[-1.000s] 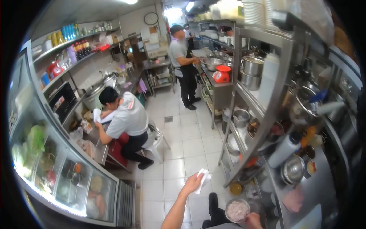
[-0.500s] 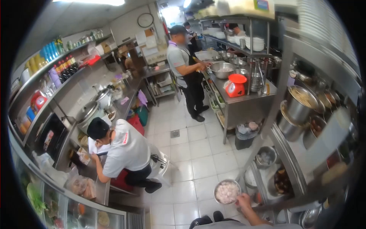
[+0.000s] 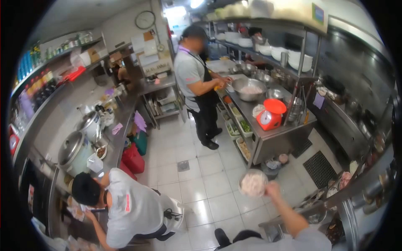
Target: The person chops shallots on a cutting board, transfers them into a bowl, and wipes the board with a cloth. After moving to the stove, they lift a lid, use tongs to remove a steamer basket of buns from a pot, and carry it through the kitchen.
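Note:
My right hand (image 3: 273,190) grips the rim of a metal bowl (image 3: 240,184) at the lower centre right, with the arm stretched forward. Pale chunks (image 3: 254,184), which look like raw meat, fill the bowl. It hangs above the tiled floor, in front of a bin (image 3: 271,166) at the end of the steel worktable. My left hand is out of the frame.
A person in a black apron (image 3: 192,79) stands at the worktable (image 3: 278,146), near a large steel bowl (image 3: 247,94) and a red scale (image 3: 271,115). Another person (image 3: 130,209) sits bent over the left counter (image 3: 121,125). Black mats (image 3: 320,168) lie on the right.
The view has moved forward and turned right, so the worktable and scale look nearer. My right hand and the bowl are farther up in the frame. The floor mats have come into view.

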`<action>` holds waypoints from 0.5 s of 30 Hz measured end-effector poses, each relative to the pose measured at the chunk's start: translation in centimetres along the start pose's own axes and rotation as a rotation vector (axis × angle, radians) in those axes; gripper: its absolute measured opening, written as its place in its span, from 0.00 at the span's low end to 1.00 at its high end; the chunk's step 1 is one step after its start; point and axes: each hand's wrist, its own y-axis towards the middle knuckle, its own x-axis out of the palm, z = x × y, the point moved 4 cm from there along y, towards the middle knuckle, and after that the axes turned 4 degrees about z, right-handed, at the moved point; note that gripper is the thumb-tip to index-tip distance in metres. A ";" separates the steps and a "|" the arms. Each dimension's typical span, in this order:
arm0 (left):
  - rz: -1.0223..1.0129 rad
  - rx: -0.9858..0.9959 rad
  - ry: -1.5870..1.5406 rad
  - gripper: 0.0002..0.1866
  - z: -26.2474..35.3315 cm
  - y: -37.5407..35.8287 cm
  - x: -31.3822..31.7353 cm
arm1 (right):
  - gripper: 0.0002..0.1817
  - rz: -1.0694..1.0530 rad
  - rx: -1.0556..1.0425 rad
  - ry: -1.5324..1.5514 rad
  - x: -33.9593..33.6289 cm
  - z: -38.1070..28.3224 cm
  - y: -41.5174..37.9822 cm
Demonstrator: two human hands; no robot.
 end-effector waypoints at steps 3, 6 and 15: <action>0.225 0.006 -0.014 0.37 7.3 11.1 -11.4 | 0.10 0.091 0.037 0.046 1.0 -6.8 9.3; 0.517 0.194 -0.157 0.26 20.5 17.1 -24.7 | 0.13 0.211 -0.163 0.104 1.7 -15.3 19.0; 0.304 0.002 -0.048 0.31 25.1 25.5 -22.0 | 0.10 0.468 -0.590 -0.306 5.0 -38.7 46.0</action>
